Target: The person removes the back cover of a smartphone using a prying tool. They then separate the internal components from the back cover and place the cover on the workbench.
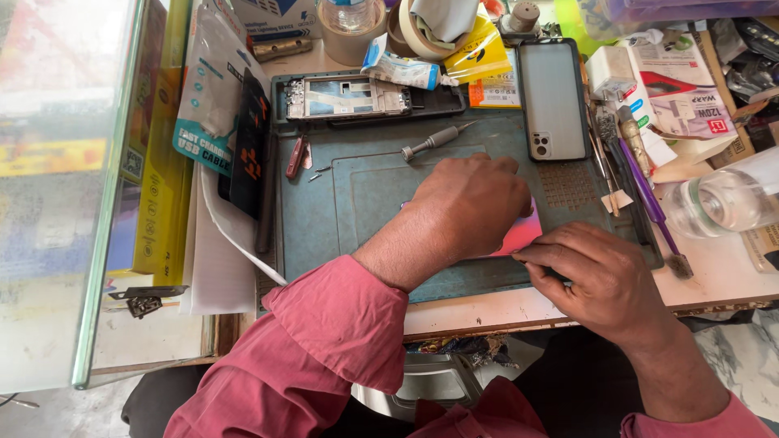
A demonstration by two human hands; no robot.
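At centre frame the left hand (471, 207) pressed flat over a pink phone (519, 235) on the blue-grey repair mat (365, 186), while the right hand (596, 280) pinched the phone's lower-right edge with its fingertips.

A cluttered work surface (730, 284) with a pale top and worn wooden front edge fills the view in soft, even light. A glass pane (73, 186) in a greenish frame stands at its left end. Grey marbled floor (751, 357) shows below at right.
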